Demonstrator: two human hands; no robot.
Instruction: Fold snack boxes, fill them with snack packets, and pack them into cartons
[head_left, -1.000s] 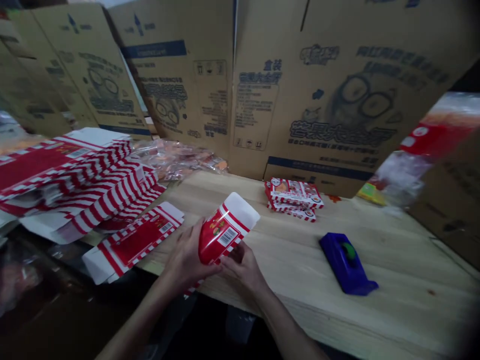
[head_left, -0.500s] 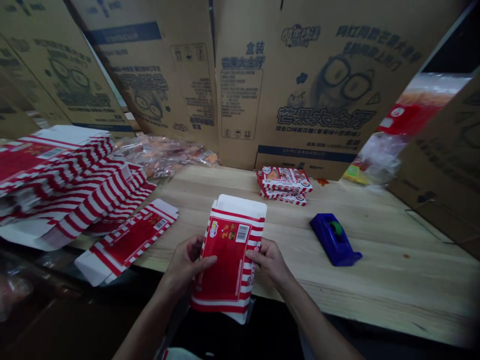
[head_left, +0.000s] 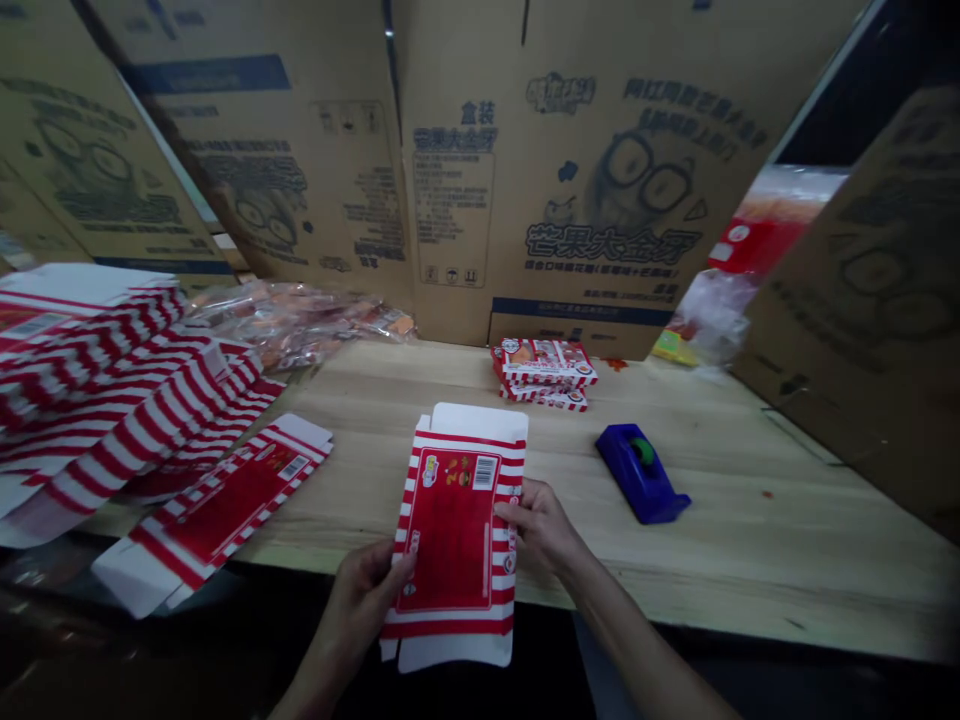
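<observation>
A red box with white-striped sides (head_left: 454, 540) and white end flaps is held over the table's front edge. Its printed face with a barcode points up at me. My left hand (head_left: 371, 590) grips the lower left edge, thumb on the striped side and fingers behind. On the right edge, higher up, my right hand (head_left: 544, 525) pinches the striped side with thumb and fingers. To the left lies a single flattened box (head_left: 232, 505) of the same print, its lower end sticking out past the table edge.
Many flattened striped boxes (head_left: 142, 400) are piled at left. Behind them lie clear packets (head_left: 300, 320). Small filled boxes (head_left: 544, 372) are stacked at the back middle, and a blue tape dispenser (head_left: 641, 475) stands at right. Large cardboard cartons (head_left: 450, 220) wall off the back.
My left hand has slid down the box's left edge, and the box now looks wider and shows its left stripes and lower flap. The view has turned slightly right.
</observation>
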